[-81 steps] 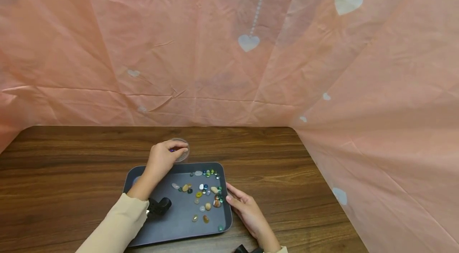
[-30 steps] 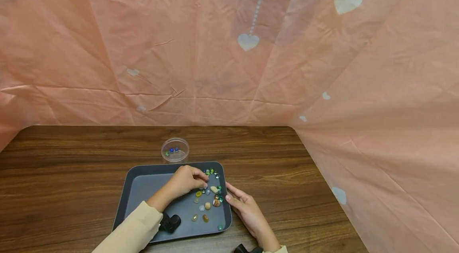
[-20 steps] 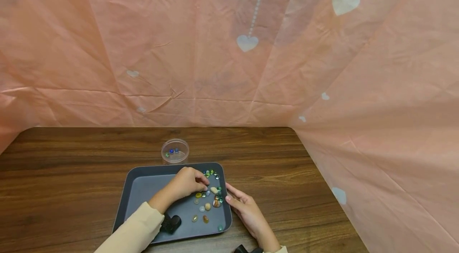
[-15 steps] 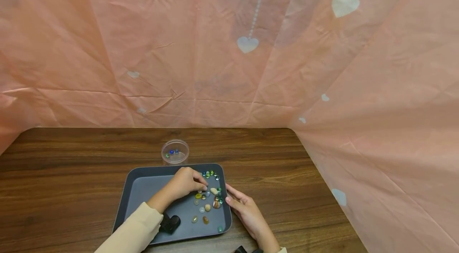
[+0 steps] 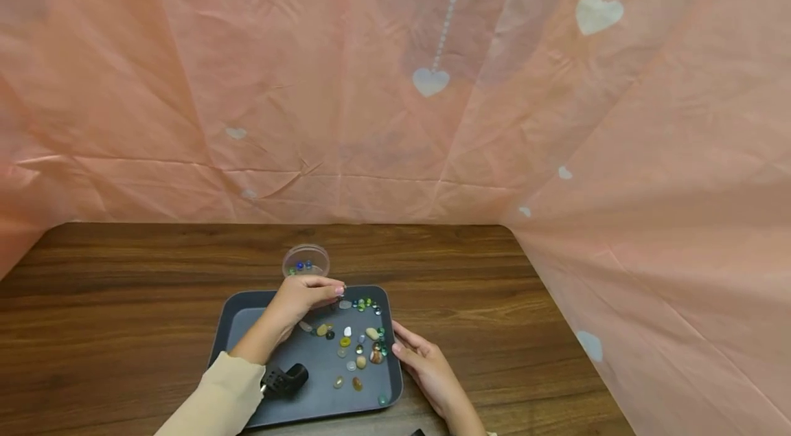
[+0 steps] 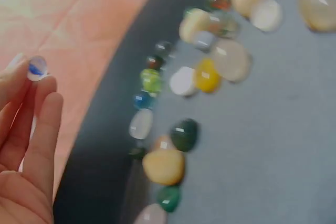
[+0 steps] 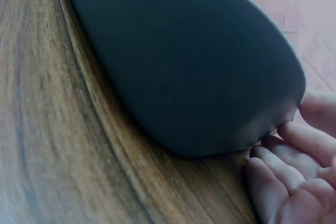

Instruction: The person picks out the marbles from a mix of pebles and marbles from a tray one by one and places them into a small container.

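Note:
In the head view my left hand (image 5: 299, 302) is above the far side of the grey tray (image 5: 321, 415), close to the clear round cup (image 5: 307, 259). Its thumb and fingertips pinch a small clear marble (image 6: 37, 68) with a blue swirl, plain in the left wrist view. Several marbles, blue and green, lie in the cup. Stones and glass beads are scattered over the tray's right half, among them a yellow bead (image 5: 345, 342) and a white stone (image 5: 347, 331). My right hand (image 5: 432, 377) rests against the tray's right outer wall, its fingertips touching it.
A brown wooden table (image 5: 494, 312) bears the tray and cup. Pink cloth (image 5: 346, 99) with pale hearts hangs behind and at the right. A black wrist device (image 5: 287, 379) on the left arm hangs over the tray.
From the stones on the tray's right, my left hand has lifted and moved back and left towards the cup, carrying the marble. The right hand stays at the tray's side.

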Demonstrator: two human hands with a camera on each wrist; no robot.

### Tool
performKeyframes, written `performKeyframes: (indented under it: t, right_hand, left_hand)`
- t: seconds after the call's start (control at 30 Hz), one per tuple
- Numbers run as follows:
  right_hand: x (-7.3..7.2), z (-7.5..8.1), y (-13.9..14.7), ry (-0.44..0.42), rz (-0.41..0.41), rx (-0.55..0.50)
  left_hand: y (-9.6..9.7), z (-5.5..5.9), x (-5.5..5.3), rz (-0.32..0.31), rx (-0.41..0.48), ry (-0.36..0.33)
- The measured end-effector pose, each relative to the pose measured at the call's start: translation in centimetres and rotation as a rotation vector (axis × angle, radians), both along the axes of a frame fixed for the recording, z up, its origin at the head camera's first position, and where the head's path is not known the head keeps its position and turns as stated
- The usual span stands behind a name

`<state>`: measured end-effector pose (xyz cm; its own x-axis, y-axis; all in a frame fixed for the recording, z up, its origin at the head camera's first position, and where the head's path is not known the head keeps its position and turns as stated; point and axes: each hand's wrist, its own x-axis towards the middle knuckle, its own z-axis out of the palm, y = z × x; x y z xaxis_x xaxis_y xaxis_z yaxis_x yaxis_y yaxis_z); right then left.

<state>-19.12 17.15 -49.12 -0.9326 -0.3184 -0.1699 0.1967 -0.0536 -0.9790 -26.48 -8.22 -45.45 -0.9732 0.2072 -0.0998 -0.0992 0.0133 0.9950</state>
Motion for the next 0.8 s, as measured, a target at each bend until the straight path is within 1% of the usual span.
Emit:
performKeyframes:
  t: [0.03,0.1,0.2,0.33,0.43,0.53,0.57,0.63,0.7,0.73,0.8]
  right_hand:
    - [0.0,0.0,0.0,0.000,-0.001,0.001]
    - [0.1,0.1,0.0,-0.001,-0.001,0.004]
    - [0.1,0.1,0.1,0.000,0.001,0.004]
    - [0.0,0.0,0.2,0.005,0.000,0.004]
    - [-0.1,0.0,0.1,0.009,-0.004,0.006]
    - [-0.2,0.0,0.1,0.007,-0.007,0.008]
    - [-0.2,0.0,0.1,0.007,-0.007,0.009]
    - [-0.2,0.0,0.0,0.009,-0.006,0.009]
    - [-0.2,0.0,-0.1,0.012,-0.005,0.010]
    - [-0.2,0.0,-0.1,0.014,-0.005,0.009]
    - [-0.2,0.0,-0.1,0.018,-0.006,0.011]
  left_hand:
    - [-0.2,0.1,0.0,0.016,0.061,-0.017]
    - [-0.6,0.3,-0.1,0.043,0.149,-0.036]
    - [-1.2,0.7,-0.3,0.082,0.245,-0.066]
    - [-2.0,1.2,-0.6,0.106,0.300,-0.095]
    - [-2.5,1.6,-0.8,0.106,0.333,-0.109]
    - [-2.9,1.9,-1.1,0.134,0.355,-0.115]
    - [-3.0,1.9,-1.2,0.151,0.344,-0.110]
    - [-3.3,2.0,-1.4,0.209,0.268,-0.082]
    - [-3.5,2.1,-1.6,0.265,0.132,-0.027]
    - [-3.6,2.1,-1.7,0.292,0.044,0.005]
    - [-3.6,2.3,-1.8,0.338,-0.163,0.078]
